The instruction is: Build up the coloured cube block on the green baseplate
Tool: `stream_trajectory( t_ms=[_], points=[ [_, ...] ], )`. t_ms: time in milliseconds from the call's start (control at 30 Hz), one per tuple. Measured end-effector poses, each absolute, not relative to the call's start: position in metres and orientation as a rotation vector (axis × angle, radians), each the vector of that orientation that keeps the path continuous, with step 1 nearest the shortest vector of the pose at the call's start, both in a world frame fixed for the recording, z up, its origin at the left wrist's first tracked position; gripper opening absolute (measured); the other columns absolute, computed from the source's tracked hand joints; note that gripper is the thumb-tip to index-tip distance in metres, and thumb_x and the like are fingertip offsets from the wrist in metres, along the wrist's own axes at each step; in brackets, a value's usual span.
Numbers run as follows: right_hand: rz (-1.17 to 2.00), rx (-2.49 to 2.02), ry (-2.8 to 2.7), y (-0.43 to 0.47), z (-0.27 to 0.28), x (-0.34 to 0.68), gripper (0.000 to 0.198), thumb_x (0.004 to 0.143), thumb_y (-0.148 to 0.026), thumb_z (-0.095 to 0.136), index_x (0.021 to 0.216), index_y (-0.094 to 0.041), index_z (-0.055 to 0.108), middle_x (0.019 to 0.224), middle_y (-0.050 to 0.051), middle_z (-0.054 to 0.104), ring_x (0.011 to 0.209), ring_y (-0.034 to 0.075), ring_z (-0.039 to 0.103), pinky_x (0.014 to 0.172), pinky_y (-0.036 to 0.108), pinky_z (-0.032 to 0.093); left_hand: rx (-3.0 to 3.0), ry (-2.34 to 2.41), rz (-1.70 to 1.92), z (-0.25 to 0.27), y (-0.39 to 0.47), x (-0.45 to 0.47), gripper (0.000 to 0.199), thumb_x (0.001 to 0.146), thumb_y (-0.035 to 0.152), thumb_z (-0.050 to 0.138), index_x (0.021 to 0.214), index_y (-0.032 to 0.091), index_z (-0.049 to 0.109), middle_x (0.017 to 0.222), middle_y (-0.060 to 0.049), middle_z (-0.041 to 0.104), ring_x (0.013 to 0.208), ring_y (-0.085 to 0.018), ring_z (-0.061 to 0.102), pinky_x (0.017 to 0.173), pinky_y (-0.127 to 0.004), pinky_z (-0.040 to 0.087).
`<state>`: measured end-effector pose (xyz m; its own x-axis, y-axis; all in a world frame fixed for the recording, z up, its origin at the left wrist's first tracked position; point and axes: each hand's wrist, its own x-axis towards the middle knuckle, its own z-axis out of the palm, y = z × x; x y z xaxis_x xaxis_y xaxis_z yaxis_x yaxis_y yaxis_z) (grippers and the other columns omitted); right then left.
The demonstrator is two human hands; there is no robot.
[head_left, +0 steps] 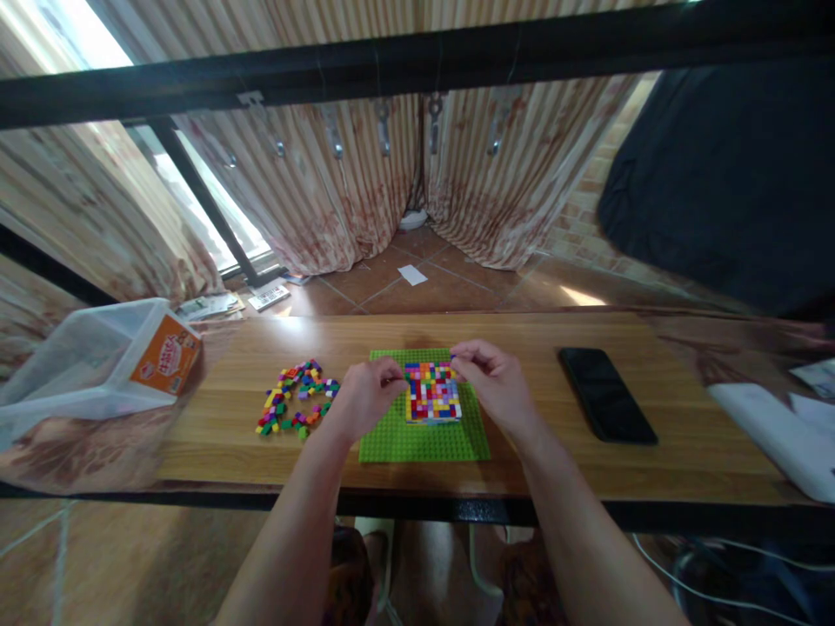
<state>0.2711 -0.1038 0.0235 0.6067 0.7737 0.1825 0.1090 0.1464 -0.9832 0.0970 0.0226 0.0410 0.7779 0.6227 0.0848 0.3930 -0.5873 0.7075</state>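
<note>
Brick block stands on the green baseplate. Left of the baseplate lie loose bricks; over it, left hand, grip unclear, then right hand, apparently clamped on a dark brick, best squared before pressing.

Lime green baseplate, and here's the brick block, speckled red, yellow, purple, white, black phone, brown desk
</note>
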Motion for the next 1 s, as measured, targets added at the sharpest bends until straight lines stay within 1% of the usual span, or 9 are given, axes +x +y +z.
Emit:
stream_trajectory(
  t_ms=[200, 400, 500, 700, 1000],
  points=[
    [0.566, -1.406, -0.934, -0.103, 0.018, 0.266, 0.015, 0.079, -0.028, 0.066, 0.088, -0.022, 0.076, 0.084, 0.002, 0.077, 0.075, 0.017, 0.068, 0.071, 0.030, 0.053, 2.282, 0.730, 0.436, 0.039, 0.022, 0.098, 0.014, 0.085, 0.019, 0.057, 0.081, 0.019, 0.070, 0.075, -0.001, 0.072, 0.069, -0.014, 0.065, 0.066, -0.025, 0.047],
    [0.386, -1.542, -1.173, -0.102, 0.025, 0.252, 0.020, 0.087, -0.023, 0.057, 0.092, -0.023, 0.077, 0.092, 0.005, 0.076, 0.085, 0.018, 0.069, 0.077, 0.032, 0.052, 2.285, 0.726, 0.449, 0.040, 0.021, 0.097, 0.017, 0.085, 0.017, 0.055, 0.084, 0.019, 0.072, 0.077, -0.001, 0.074, 0.069, -0.014, 0.066, 0.065, -0.024, 0.047],
    [0.301, -1.604, -1.271, -0.101, 0.028, 0.247, 0.023, 0.089, -0.020, 0.054, 0.093, -0.023, 0.077, 0.091, 0.005, 0.074, 0.085, 0.018, 0.068, 0.079, 0.032, 0.051, 2.278, 0.728, 0.448, 0.040, 0.020, 0.097, 0.016, 0.084, 0.016, 0.055, 0.084, 0.019, 0.071, 0.078, -0.002, 0.074, 0.070, -0.015, 0.066, 0.066, -0.024, 0.048],
    [0.269, -1.636, -1.298, -0.100, 0.030, 0.246, 0.023, 0.091, -0.020, 0.053, 0.093, -0.024, 0.076, 0.089, 0.005, 0.073, 0.085, 0.019, 0.067, 0.079, 0.032, 0.051, 2.214, 0.749, 0.445, 0.038, 0.017, 0.099, 0.016, 0.082, 0.013, 0.058, 0.089, 0.020, 0.070, 0.087, -0.004, 0.076, 0.082, -0.018, 0.070, 0.076, -0.028, 0.053],
    [0.257, -1.639, -1.290, -0.100, 0.031, 0.246, 0.022, 0.090, -0.021, 0.054, 0.091, -0.023, 0.075, 0.088, 0.005, 0.073, 0.082, 0.018, 0.067, 0.076, 0.031, 0.050, 2.234, 0.775, 0.457, 0.036, 0.015, 0.101, 0.012, 0.081, 0.013, 0.059, 0.084, 0.022, 0.068, 0.083, -0.002, 0.075, 0.080, -0.017, 0.069, 0.075, -0.028, 0.052]
  ],
)
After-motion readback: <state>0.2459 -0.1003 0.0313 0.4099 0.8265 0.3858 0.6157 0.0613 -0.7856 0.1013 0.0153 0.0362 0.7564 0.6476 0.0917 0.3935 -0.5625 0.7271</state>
